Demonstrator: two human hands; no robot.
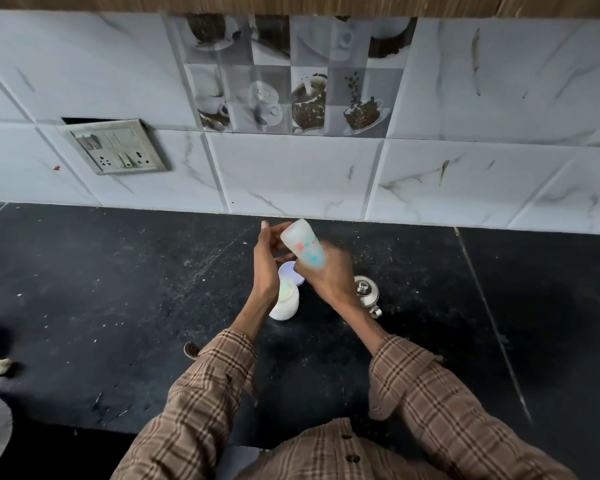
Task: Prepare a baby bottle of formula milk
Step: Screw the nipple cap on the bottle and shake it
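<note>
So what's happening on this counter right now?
A person in a checked shirt stands at a dark counter. The right hand grips a baby bottle, tilted with its base up and away. The left hand is open beside the bottle, fingers just off it. Below the hands sits an open white tub, and a steel kettle stands to its right.

A black stone worktop point(84, 271) fills the lower half of the view, its surface dusty and flecked with pale crumbs, with thin seams running across it on the right. Behind it rises a wall of white marble-look tiles point(465, 168) with grey veins and a few brown streaks. A decorative tile panel point(288, 74) shows coffee cups and beans. To the left, a grey switch-and-socket plate point(115, 147) hangs askew. A wood-grain cabinet edge point(291, 3) runs along the top.
</note>
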